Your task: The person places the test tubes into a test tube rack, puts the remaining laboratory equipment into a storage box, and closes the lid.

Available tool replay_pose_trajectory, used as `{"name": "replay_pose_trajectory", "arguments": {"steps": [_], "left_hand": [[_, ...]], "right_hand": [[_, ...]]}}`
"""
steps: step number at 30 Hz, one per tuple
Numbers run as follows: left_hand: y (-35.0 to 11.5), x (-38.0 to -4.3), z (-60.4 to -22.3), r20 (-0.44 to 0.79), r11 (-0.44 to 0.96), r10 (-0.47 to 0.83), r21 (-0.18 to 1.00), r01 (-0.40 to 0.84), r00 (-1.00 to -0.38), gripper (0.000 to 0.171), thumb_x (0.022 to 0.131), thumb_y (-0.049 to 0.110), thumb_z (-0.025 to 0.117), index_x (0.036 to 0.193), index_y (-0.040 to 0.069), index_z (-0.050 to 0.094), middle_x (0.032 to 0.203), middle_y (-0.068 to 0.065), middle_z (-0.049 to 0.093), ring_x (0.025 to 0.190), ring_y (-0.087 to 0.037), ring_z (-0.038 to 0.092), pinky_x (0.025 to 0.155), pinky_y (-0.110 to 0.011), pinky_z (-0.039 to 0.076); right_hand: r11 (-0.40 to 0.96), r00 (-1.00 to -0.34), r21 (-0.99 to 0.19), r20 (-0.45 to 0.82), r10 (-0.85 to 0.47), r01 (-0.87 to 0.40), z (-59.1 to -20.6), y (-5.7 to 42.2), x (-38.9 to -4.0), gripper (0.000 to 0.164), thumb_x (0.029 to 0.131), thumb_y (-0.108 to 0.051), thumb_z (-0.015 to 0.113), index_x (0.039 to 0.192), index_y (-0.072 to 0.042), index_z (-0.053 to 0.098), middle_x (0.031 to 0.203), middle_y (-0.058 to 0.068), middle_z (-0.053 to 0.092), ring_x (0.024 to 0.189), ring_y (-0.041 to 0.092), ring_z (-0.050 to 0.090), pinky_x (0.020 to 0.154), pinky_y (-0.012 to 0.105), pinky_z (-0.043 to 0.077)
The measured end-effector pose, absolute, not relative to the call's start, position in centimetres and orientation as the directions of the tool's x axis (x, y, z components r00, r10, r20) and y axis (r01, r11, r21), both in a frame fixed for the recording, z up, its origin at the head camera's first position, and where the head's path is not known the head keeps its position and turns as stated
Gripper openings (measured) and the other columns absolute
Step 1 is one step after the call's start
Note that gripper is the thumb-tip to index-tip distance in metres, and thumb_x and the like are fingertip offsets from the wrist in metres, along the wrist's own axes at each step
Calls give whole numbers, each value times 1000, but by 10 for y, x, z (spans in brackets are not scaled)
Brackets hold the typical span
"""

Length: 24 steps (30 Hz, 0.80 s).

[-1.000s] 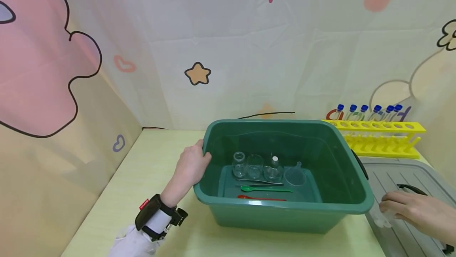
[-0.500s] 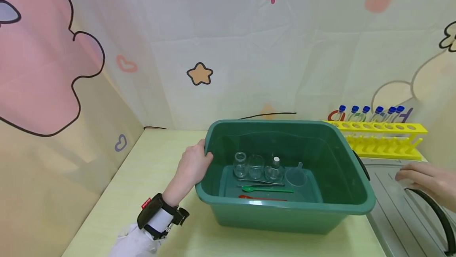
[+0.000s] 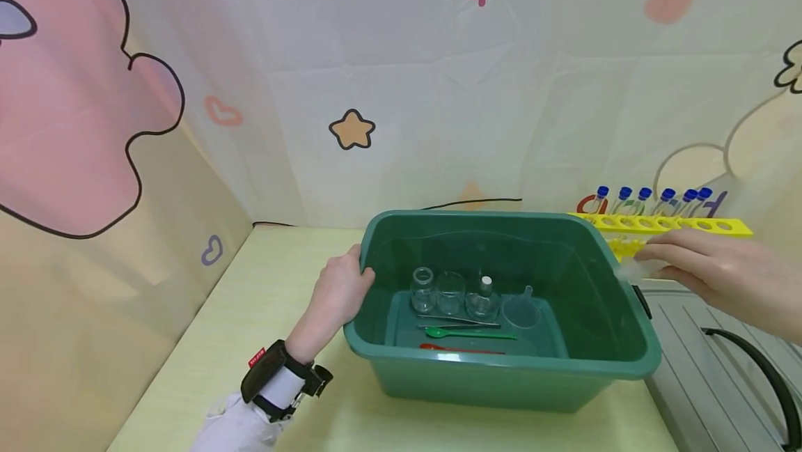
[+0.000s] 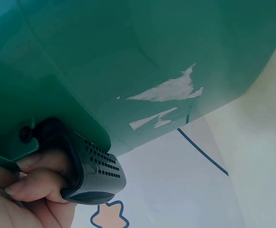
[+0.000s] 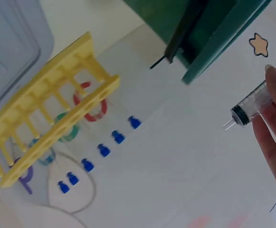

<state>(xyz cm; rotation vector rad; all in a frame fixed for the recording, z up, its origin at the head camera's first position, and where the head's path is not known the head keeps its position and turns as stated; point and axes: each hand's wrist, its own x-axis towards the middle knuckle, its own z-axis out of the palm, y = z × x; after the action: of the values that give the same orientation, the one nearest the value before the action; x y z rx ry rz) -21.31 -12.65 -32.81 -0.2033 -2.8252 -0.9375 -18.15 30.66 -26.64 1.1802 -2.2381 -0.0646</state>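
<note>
My left hand point(image 3: 341, 288) grips the green plastic tub point(image 3: 501, 368) at its left side. In the left wrist view its fingers curl round the tub's black handle point(image 4: 97, 168). My right hand point(image 3: 720, 267) is raised over the tub's right rim and holds a clear syringe point(image 5: 259, 99) with a dark plunger seal. In the tub lie a glass jar point(image 3: 422, 293), a glass beaker point(image 3: 450, 293), a round glass bottle with a white top point(image 3: 483, 304), a clear funnel point(image 3: 521, 311), metal tweezers point(image 3: 460, 324), a green spoon point(image 3: 470, 334) and a red spoon point(image 3: 461, 350).
A yellow test tube rack point(image 3: 664, 223) with several blue-capped tubes point(image 3: 667, 196) stands at the back right, partly behind my right hand. A grey lid point(image 3: 702, 375) with a black handle point(image 3: 758, 368) lies right of the tub. Patterned cloth point(image 3: 426, 125) hangs behind the table.
My right hand has risen from the grey lid and moved up and left, with the syringe, to the tub's right rim. The left hand and the tub stay put.
</note>
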Motion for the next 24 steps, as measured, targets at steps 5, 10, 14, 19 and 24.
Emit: {"name": "replay_pose_trajectory", "arguments": {"steps": [5,10,14,19,24], "left_hand": [[-126,-213,-327,195,794,81,580,181,-978,13,88,5,47,95,-4,52,69,-10,55,56,-19,58,49,-31,49],[-126,-212,-326,178,794,71,585,164,-981,14,88,5,47,97,-4,51,70,-11,55,56,-19,58,50,-32,50],[-127,-212,-325,163,798,60,585,146,-985,15,88,5,47,99,-4,51,72,-12,55,56,-20,58,50,-33,50],[-126,-212,-326,146,800,54,585,130,-988,16,89,6,48,101,-5,51,74,-12,56,57,-20,57,52,-33,51],[-126,-211,-325,157,798,55,587,138,-986,15,88,6,48,98,-4,52,71,-11,55,56,-19,57,51,-32,50]], "right_hand": [[507,-316,282,517,-795,-814,-259,267,-192,50,97,-46,25,96,-13,62,91,-6,59,74,9,56,62,24,48],[459,-359,136,445,-820,-878,-256,228,-202,41,93,-44,38,99,-12,63,90,-6,56,74,6,54,63,22,48],[470,-454,-21,300,-839,-882,-257,195,-211,21,82,-21,67,99,-9,64,90,-6,56,74,6,55,64,24,48],[476,-496,-152,138,-858,-866,-265,162,-222,26,73,-7,74,97,-7,65,86,-6,58,73,8,55,65,24,47],[477,-488,-190,16,-873,-858,-275,141,-231,21,75,-8,73,94,-8,65,80,-8,54,68,7,48,61,23,44]]}}
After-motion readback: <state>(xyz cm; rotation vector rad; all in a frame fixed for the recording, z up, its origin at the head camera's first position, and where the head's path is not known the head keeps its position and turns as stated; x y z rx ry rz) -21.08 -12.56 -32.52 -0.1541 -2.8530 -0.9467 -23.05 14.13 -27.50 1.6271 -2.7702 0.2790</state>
